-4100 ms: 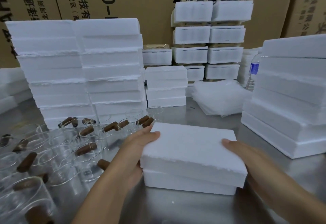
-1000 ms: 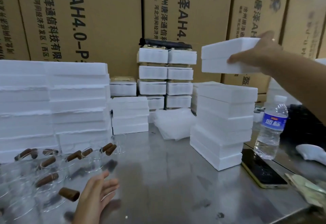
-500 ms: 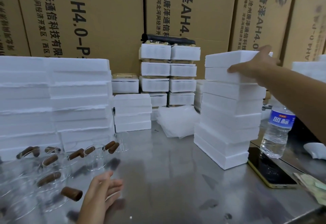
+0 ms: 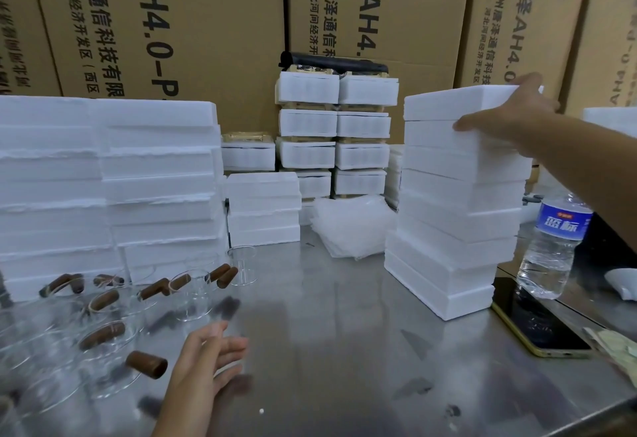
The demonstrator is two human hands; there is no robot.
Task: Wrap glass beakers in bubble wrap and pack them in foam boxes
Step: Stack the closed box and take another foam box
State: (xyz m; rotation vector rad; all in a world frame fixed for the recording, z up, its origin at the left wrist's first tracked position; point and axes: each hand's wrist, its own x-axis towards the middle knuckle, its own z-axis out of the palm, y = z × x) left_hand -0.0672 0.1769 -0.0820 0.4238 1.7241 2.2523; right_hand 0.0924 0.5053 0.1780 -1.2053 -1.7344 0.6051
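Foam box [image 4: 441, 106] is sitting on top of the stack [image 4: 455, 223] at the right of the table [image 4: 344, 350]. The right hand [image 4: 510, 116] is gripping its right end, thumb on the side and fingers over the top. The left hand [image 4: 206, 361] is hovering low over the table, fingers loosely spread and holding nothing, just beside the beakers [image 4: 103, 330]. Bubble wrap [image 4: 351, 226] is lying behind, left of the stack.

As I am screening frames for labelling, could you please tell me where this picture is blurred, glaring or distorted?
Head view: the left hand is motion-smeared; head view: the glass beakers are soft-edged; head view: the steel table shows dull reflections; head view: the cartons bow, a wide-angle effect.
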